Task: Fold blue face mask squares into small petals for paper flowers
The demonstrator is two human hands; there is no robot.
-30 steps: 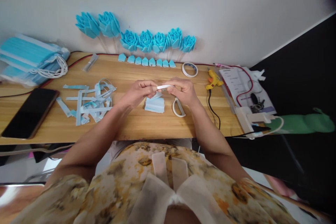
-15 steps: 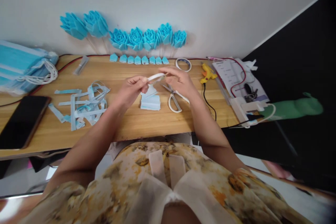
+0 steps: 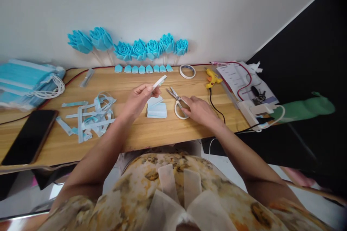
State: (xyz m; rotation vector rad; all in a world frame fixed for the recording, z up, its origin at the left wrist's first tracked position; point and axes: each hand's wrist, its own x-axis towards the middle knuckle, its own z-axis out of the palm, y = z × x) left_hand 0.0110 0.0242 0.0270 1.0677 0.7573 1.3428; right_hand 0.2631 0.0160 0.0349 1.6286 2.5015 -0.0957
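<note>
My left hand [image 3: 139,101] pinches a narrow white strip [image 3: 159,81] between thumb and fingers, its free end pointing up and right above the table. My right hand [image 3: 200,110] has its fingers closed around one handle of the white-handled scissors [image 3: 177,103], covering that handle. The scissors rest on the table with their blades parted, tips toward the upper left. Below my left hand lie cut pieces of light blue fabric [image 3: 157,110], stacked on the wood.
Blue fabric flowers [image 3: 139,49] lean on the wall behind small folded blue pieces [image 3: 142,69]. A tape roll [image 3: 187,72], yellow glue gun [image 3: 213,78] and power strip [image 3: 249,115] are rightward. Fabric scraps [image 3: 94,115], a phone [image 3: 29,137] and bagged face masks [image 3: 27,83] are left.
My right hand has left the strip and moved down and right onto the scissors, which have shifted slightly. My left hand still holds the strip, now tilted more steeply.
</note>
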